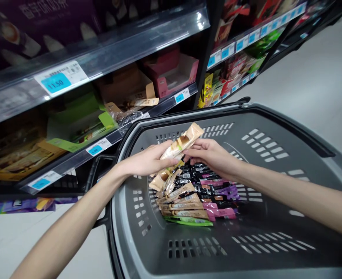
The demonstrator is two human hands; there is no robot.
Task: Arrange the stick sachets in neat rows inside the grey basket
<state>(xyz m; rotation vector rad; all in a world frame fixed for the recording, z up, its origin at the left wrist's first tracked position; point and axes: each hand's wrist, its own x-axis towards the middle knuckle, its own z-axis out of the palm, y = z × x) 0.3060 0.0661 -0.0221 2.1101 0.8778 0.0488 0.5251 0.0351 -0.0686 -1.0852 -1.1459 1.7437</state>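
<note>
My left hand (152,158) is closed around a beige stick packet (185,140) with a brown and green print, held tilted above the grey shopping basket (264,217). My right hand (206,154) is at the packet's lower right side, fingers bent together; whether they pinch it or something else is hidden. Another beige packet (158,181) lies just under my left hand. Below both hands, several slim packets are lined up in the basket: tan ones (185,207), black and pink ones (217,211), purple ones (229,192) and a green one (188,221).
Shelves beside the basket hold a green carton (80,124), a pink carton (177,75) and loose beige packets (144,102). Blue price tags (61,78) line the shelf edges. The black basket handle (97,170) hangs close to the lower shelf. Pale floor (319,69) extends to the right.
</note>
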